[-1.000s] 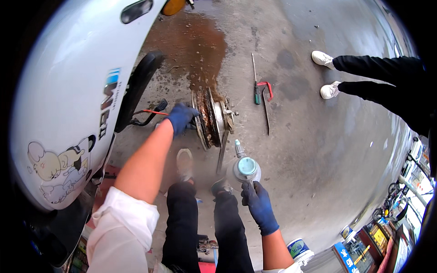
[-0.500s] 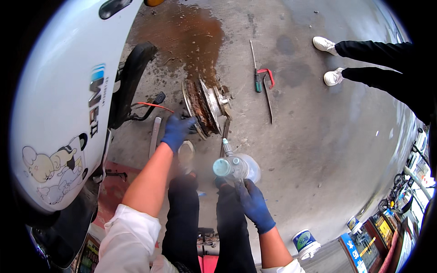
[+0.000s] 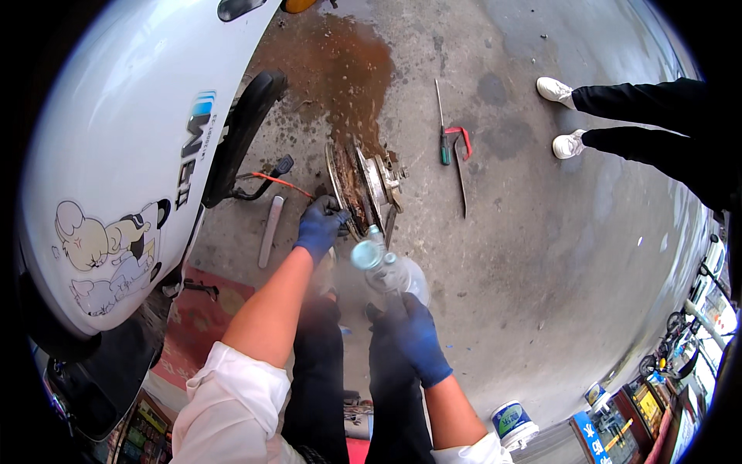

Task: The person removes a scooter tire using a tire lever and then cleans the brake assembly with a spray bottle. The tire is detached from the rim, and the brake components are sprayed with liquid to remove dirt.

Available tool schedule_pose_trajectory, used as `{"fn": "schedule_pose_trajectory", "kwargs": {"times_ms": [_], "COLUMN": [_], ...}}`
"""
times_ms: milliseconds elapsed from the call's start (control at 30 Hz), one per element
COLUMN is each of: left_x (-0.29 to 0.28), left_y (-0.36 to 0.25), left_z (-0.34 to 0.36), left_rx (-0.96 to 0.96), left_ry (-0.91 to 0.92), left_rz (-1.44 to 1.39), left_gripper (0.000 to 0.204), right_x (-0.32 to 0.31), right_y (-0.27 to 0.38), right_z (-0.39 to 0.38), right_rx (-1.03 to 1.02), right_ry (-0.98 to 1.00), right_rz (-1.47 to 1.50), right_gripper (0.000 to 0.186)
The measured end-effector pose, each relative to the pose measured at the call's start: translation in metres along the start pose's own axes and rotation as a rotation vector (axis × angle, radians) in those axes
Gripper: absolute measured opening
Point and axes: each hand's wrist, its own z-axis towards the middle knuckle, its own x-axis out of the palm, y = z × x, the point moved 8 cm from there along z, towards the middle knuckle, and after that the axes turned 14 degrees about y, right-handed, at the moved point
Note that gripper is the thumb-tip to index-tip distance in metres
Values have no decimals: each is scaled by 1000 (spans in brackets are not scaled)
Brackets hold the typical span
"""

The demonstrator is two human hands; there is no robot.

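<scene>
A rusty scooter wheel (image 3: 357,189) stands on its edge on the concrete, with brown, crusted metal between its silvery rims and a hub on its right side. My left hand (image 3: 320,230), in a blue glove, is closed on the near left part of its rim. My right hand (image 3: 423,340), gloved likewise, grips the handle of a translucent plastic watering jug (image 3: 415,284) with a pale teal cap. The jug is held above the ground, its spout pointing toward the wheel's lower edge. Motion blurs the jug and right glove somewhat.
A brown puddle (image 3: 340,77) spreads beyond the wheel. To the right lie a green-handled screwdriver (image 3: 444,147) and a red-handled tool (image 3: 461,166). A flat metal bar (image 3: 270,232) lies near the white vehicle (image 3: 124,139) on the left. Another person's shoes (image 3: 570,145) are at far right.
My right hand has brought the jug leftward and closer to the wheel, tilting its spout toward it. My left hand stays at the rim. The whole view has shifted slightly.
</scene>
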Motion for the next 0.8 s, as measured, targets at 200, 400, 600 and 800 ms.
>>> {"fn": "schedule_pose_trajectory", "kwargs": {"times_ms": [200,400,600,800], "left_x": [11,3,5,-6], "left_y": [-14,1,-5,25], "left_z": [-16,-11,-10,3], "left_rx": [11,42,95,-3], "left_ry": [-41,-78,-94,-84], "left_rz": [190,292,364,238], "left_gripper": [19,18,17,22], "right_x": [-2,-4,-6,-3], "right_y": [10,20,24,23], "right_z": [-7,2,9,14], "right_rx": [-200,-97,30,40], "right_ry": [-81,-78,-67,-45], "right_rz": [-345,-263,-175,-261], "right_gripper": [15,23,29,30]}}
